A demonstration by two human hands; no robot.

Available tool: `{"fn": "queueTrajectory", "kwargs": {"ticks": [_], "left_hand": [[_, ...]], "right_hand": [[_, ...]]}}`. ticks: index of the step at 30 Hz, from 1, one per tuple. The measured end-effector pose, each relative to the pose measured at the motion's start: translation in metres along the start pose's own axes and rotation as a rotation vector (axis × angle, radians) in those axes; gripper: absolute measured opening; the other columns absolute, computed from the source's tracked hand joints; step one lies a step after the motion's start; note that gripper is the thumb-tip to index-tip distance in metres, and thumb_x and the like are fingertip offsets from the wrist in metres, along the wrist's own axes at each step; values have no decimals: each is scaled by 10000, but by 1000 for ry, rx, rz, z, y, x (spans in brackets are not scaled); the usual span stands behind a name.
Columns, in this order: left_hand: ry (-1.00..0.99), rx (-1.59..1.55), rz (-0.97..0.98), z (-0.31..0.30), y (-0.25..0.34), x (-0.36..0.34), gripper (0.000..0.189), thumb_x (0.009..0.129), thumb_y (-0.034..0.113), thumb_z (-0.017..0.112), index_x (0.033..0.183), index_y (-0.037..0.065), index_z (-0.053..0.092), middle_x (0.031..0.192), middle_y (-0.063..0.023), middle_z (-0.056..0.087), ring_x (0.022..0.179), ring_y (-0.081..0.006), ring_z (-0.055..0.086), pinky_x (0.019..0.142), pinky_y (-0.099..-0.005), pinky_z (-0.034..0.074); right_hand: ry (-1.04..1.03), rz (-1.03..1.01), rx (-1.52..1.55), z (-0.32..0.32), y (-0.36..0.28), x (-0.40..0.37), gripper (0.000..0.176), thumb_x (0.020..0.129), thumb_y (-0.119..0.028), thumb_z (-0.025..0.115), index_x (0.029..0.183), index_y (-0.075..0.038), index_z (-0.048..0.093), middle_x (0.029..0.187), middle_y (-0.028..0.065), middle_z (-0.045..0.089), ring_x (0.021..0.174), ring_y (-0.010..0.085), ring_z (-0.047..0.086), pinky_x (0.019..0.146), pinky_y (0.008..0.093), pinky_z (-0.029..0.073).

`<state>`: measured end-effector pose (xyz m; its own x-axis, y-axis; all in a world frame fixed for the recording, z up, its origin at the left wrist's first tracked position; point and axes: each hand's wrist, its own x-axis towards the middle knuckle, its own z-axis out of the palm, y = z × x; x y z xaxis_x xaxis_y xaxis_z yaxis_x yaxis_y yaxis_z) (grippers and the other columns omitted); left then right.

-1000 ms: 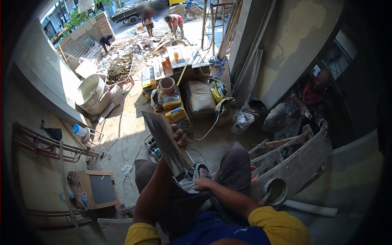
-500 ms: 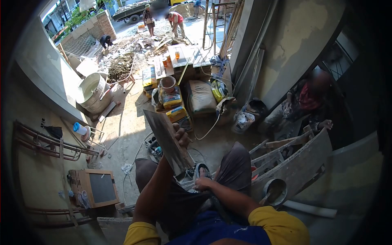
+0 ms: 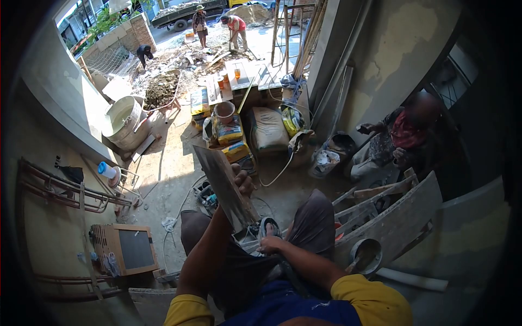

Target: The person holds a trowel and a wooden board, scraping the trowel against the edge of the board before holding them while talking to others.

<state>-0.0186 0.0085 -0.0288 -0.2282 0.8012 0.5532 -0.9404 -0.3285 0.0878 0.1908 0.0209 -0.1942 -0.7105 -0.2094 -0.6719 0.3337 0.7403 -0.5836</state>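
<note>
I look down from a height at a building site. My left hand grips a flat grey, mortar-smeared board and holds it tilted up in front of me. My right hand rests closed near my lap, by a sandalled foot; what it holds is hidden. My knees in brown trousers frame the view.
A person in a red scarf crouches at the right by the wall. Cement sacks, yellow bags, a bucket and a large tub lie below. A bucket and wooden frame sit at right. Other workers stand far off.
The person at the right has shifted, raising an arm. The far workers moved slightly. My hands and the board stay almost still.
</note>
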Motion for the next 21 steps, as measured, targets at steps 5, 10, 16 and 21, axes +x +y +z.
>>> {"fn": "queueTrajectory", "kwargs": {"ticks": [5, 10, 16, 21], "left_hand": [[19, 3, 13, 4, -2, 0, 383, 937, 236, 466, 1255, 26, 432, 887, -65, 500, 793, -200, 520, 714, -310, 424], [-1, -9, 12, 5, -2, 1, 376, 936, 236, 470, 1245, 26, 436, 888, -66, 498, 791, -198, 520, 705, -309, 430], [24, 4, 19, 4, -2, 0, 378, 931, 229, 482, 1244, 23, 433, 889, -68, 500, 801, -200, 525, 709, -313, 438], [9, -5, 14, 4, -1, 0, 377, 930, 228, 485, 1240, 19, 430, 887, -71, 501, 804, -202, 528, 714, -315, 441]], "right_hand": [[-8, -23, -4, -5, -4, -5, 468, 877, -394, 472, 790, 19, 676, 742, 146, 667, 786, 324, 641, 803, 433, 437], [-16, -6, 46, -7, -6, -7, 472, 877, -395, 473, 793, 25, 672, 741, 159, 663, 780, 326, 640, 779, 426, 448], [33, -40, -38, 0, -1, 1, 479, 880, -400, 473, 785, 25, 673, 744, 162, 662, 794, 327, 639, 781, 422, 449], [3, 5, 27, -1, -2, 0, 483, 874, -415, 480, 773, 13, 679, 743, 154, 665, 813, 325, 639, 844, 416, 421]]}}
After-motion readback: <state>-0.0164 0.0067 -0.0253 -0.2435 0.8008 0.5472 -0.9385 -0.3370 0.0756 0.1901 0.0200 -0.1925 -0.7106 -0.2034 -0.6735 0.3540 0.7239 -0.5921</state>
